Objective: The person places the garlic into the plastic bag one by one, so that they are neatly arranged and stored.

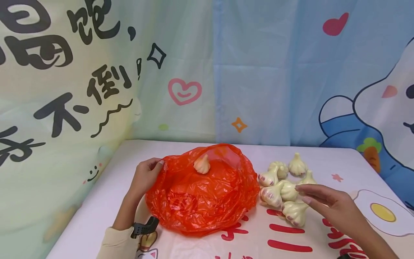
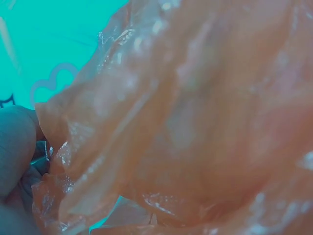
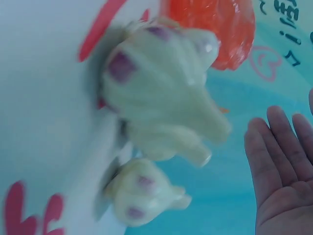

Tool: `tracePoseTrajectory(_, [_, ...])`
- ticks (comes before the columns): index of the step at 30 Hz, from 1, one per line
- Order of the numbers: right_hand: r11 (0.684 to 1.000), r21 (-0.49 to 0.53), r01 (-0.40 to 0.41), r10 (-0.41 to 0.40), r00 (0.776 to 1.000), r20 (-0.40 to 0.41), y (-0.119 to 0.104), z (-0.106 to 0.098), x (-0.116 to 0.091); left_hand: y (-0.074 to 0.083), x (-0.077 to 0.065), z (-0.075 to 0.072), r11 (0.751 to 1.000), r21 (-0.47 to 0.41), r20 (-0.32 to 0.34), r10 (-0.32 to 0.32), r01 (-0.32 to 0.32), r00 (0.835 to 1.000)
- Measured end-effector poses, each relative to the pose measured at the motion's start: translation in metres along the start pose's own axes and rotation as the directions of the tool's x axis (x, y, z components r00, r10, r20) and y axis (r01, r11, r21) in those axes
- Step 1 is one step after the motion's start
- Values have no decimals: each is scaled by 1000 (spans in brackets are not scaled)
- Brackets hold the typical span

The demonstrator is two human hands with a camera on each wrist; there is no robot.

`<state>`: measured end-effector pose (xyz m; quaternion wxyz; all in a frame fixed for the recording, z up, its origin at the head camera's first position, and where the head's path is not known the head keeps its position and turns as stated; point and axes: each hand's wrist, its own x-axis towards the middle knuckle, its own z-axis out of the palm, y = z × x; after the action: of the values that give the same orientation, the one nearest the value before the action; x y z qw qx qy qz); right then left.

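A red plastic bag [image 1: 200,201] lies spread with its mouth wide on the table. My left hand [image 1: 147,178] pinches the bag's left rim between thumb and fingers; the left wrist view shows the crinkled bag film [image 2: 146,122] filling most of the picture. One garlic bulb [image 1: 202,164] shows in the bag's mouth, toward the far side. Right of the bag sits a pile of several whitish garlic bulbs [image 1: 289,190] with purple marks. Over the pile's right edge hovers my right hand [image 1: 333,205], fingers extended and holding nothing. Beside the bulbs in the right wrist view, its palm [image 3: 283,196] faces the camera.
The white table [image 1: 106,201] carries printed red characters and a fried-egg picture [image 1: 383,212] at the right. A printed curtain [image 1: 255,72] hangs behind the table's back edge and along its left side. A black band [image 1: 145,227] circles my left wrist.
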<state>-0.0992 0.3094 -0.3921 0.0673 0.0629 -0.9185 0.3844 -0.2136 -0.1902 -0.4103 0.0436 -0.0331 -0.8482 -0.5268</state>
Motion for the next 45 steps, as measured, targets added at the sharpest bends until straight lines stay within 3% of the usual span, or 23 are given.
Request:
tracePoseTrajectory(5, [998, 7, -69, 69, 996, -54, 19, -2, -9, -2, 0, 2, 1000, 5, 8, -5, 5, 1000])
tracePoseTrajectory(14, [992, 59, -108, 115, 984, -133, 42, -1, -7, -1, 0, 2, 1000, 25, -1, 7, -7, 1000])
tracePoseTrajectory(19, [979, 80, -190, 196, 978, -76, 50, 2, -9, 1, 0, 2, 999, 25, 0, 21, -21, 1000])
tracePoseTrajectory(24, [979, 59, -197, 198, 980, -12, 54, 5, -9, 1, 0, 2, 998, 44, 1, 34, -34, 999])
tracePoseTrajectory(30, [966, 21, -257, 255, 964, 75, 47, 9, -4, 2, 0, 1, 999, 40, -5, 33, -33, 999])
tracePoseTrajectory(36, [969, 14, -245, 241, 962, 126, 42, 11, -1, 2, 0, 2, 999, 26, -2, 22, -22, 1000])
tracePoseTrajectory(45, [960, -22, -280, 279, 939, 203, 43, 11, 2, 0, 0, 0, 999, 30, -6, 36, -36, 999])
